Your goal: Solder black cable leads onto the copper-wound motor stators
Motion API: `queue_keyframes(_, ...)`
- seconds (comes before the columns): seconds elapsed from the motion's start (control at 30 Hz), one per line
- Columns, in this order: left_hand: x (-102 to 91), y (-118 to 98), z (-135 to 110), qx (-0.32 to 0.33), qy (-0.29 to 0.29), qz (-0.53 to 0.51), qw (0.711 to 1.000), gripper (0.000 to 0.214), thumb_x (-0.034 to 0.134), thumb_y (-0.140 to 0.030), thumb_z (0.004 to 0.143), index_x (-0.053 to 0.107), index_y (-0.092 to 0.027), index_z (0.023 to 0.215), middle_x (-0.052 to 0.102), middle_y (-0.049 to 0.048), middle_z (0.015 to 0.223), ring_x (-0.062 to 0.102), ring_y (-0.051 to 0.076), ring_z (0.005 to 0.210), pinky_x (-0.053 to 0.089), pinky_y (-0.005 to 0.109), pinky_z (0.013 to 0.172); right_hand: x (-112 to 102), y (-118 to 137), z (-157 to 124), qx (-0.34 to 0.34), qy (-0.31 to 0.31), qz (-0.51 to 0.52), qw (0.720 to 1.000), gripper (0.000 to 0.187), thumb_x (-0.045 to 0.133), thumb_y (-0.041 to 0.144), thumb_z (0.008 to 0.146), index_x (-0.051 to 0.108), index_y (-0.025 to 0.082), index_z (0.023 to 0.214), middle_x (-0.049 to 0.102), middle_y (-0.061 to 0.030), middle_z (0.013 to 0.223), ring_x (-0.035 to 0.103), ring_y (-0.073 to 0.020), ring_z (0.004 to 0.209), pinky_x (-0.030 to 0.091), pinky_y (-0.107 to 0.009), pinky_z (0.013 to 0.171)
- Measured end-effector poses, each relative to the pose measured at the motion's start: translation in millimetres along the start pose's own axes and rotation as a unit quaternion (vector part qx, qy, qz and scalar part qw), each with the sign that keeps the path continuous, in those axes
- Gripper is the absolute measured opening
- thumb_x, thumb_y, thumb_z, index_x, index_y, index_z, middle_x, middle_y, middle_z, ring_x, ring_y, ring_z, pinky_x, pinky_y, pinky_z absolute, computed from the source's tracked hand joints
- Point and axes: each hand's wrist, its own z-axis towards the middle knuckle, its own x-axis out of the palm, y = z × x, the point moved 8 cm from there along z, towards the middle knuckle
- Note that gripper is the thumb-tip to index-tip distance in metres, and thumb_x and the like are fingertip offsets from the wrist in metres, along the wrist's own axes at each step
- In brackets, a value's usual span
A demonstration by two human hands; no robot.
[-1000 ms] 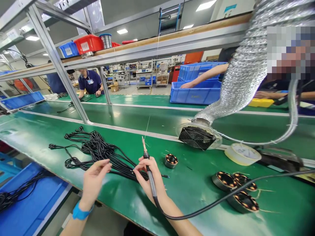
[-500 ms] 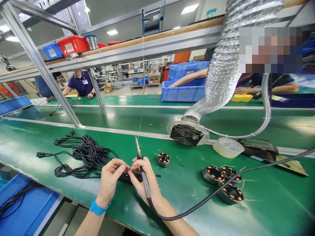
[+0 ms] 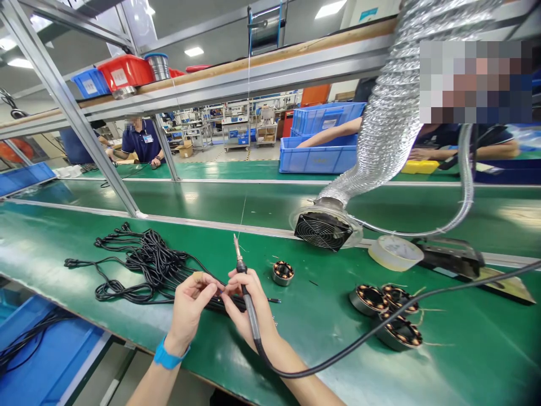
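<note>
- Right hand: you closed it around a soldering iron, a slim black barrel with its bare metal tip pointing up and away.
- Left hand: you drew the thumb and fingers together beside the right hand, at the ends of the black cables; whatever lay between them was too small to make out.
- Wristband: one blue band, on your left wrist.
- Black cables: a loose, glossy tangle of thin rubbery leads lying on the bench, their far ends tipped with small plugs, their near ends gathered under your hands.
- Green bench: smooth, slightly shiny belt surface bearing everything listed here.
- Iron cord: a black flexible lead curving from your right forearm across the bench and out of the right edge.
- Stators: one small round metal unit with copper windings just beyond your right hand; a cluster of three well to the right.
- Tape roll: pale, wide, lying flat.
- Fume fan: wire grille, joined to a ribbed aluminium duct.
- Hidden: a pixelated patch covered the upper right.
</note>
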Motion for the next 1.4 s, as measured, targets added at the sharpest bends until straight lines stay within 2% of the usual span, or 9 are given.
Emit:
queue_keyframes(0.13, 4.0, -8.4, 0.4, -0.002, 0.024, 0.042, 0.999, 0.015, 0.074, -0.031, 0.084, 0.068, -0.017, 0.084, 0.073, 0.0045, 0.082, 0.066, 0.017, 0.079, 0.053, 0.027, 0.076, 0.1, -0.1, -0.3, 0.004, 0.001, 0.0, 1.0, 0.03, 0.056, 0.005, 0.087, 0.052, 0.028, 0.107, 0.049, -0.0035, 0.107, 0.063, -0.0129, 0.079, 0.058, -0.031, 0.076)
queue_keyframes(0.23, 5.0, -15.9, 3.1, -0.014, 0.04, 0.075, 0.996, 0.02, 0.074, -0.035, 0.082, 0.067, -0.016, 0.081, 0.07, 0.004, 0.078, 0.063, 0.016, 0.072, 0.053, 0.026, 0.07, 1.4, 0.5, 0.4, 0.012, 0.008, 0.008, 1.0, 0.028, 0.054, 0.007, 0.088, 0.052, 0.027, 0.107, 0.048, -0.004, 0.111, 0.062, -0.01, 0.072, 0.058, -0.029, 0.073)
queue_keyframes(0.37, 2.5, -19.8, 6.7, -0.049, 0.07, 0.126, 0.988, 0.025, 0.077, -0.038, 0.079, 0.066, -0.016, 0.076, 0.066, 0.0031, 0.072, 0.059, 0.014, 0.064, 0.05, 0.025, 0.063, 4.3, 2.4, -0.8, 0.017, 0.03, 0.014, 0.999, 0.027, 0.054, 0.007, 0.088, 0.051, 0.027, 0.108, 0.047, -0.004, 0.111, 0.062, -0.0098, 0.073, 0.057, -0.027, 0.074)
queue_keyframes(0.6, 7.8, -22.5, 5.8, -0.051, 0.141, 0.148, 0.978, 0.022, 0.071, -0.037, 0.084, 0.068, -0.016, 0.082, 0.065, 0.0049, 0.083, 0.059, 0.017, 0.078, 0.049, 0.026, 0.072, 4.6, 2.9, 0.9, 0.018, 0.025, 0.021, 0.999, 0.029, 0.053, 0.007, 0.088, 0.051, 0.027, 0.109, 0.047, -0.0036, 0.111, 0.062, -0.0098, 0.075, 0.056, -0.027, 0.075)
queue_keyframes(0.7, 8.8, -19.2, 6.6, -0.06, 0.141, 0.133, 0.979, 0.022, 0.07, -0.037, 0.086, 0.067, -0.016, 0.083, 0.063, 0.0038, 0.082, 0.058, 0.016, 0.076, 0.05, 0.026, 0.071, 2.6, 3.9, 1.6, 0.017, 0.017, 0.01, 1.0, 0.029, 0.054, 0.006, 0.086, 0.051, 0.026, 0.107, 0.049, -0.0039, 0.11, 0.064, -0.011, 0.076, 0.057, -0.028, 0.075)
queue_keyframes(0.83, 4.1, -16.2, 9.5, -0.073, 0.111, 0.115, 0.984, 0.026, 0.073, -0.041, 0.082, 0.067, -0.015, 0.083, 0.064, 0.0033, 0.079, 0.06, 0.016, 0.073, 0.052, 0.028, 0.07, -2.1, 1.8, -3.7, 0.012, 0.028, -0.035, 0.999, 0.038, 0.059, 0.003, 0.078, 0.052, 0.026, 0.108, 0.053, -0.0043, 0.109, 0.066, -0.014, 0.081, 0.058, -0.032, 0.082)
queue_keyframes(0.97, -1.3, -14.4, 11.5, -0.079, 0.091, 0.102, 0.988, 0.027, 0.077, -0.041, 0.079, 0.068, -0.015, 0.081, 0.064, 0.003, 0.077, 0.06, 0.015, 0.07, 0.052, 0.028, 0.069, -9.0, -2.9, -9.1, -0.004, 0.019, -0.052, 0.998, 0.035, 0.056, 0.003, 0.083, 0.052, 0.026, 0.109, 0.053, -0.0043, 0.107, 0.066, -0.0139, 0.08, 0.058, -0.032, 0.08)
queue_keyframes(1.23, 11.7, 13.8, 16.2, -0.112, 0.148, 0.024, 0.982, 0.03, 0.077, -0.042, 0.081, 0.068, -0.014, 0.082, 0.063, 0.0048, 0.078, 0.06, 0.015, 0.067, 0.051, 0.027, 0.065, -11.8, -2.4, -9.3, -0.004, -0.002, -0.034, 0.999, 0.028, 0.055, 0.006, 0.087, 0.053, 0.027, 0.107, 0.049, -0.0028, 0.11, 0.066, -0.011, 0.076, 0.057, -0.03, 0.08)
queue_keyframes(1.4, 20.6, 16.0, 17.4, -0.067, 0.142, 0.021, 0.987, 0.027, 0.073, -0.04, 0.084, 0.066, -0.015, 0.08, 0.059, 0.0027, 0.078, 0.055, 0.013, 0.067, 0.049, 0.025, 0.065, -15.4, -0.6, -8.9, -0.002, -0.029, -0.035, 0.999, 0.026, 0.055, 0.007, 0.088, 0.053, 0.026, 0.105, 0.049, -0.0023, 0.106, 0.066, -0.012, 0.078, 0.057, -0.03, 0.08)
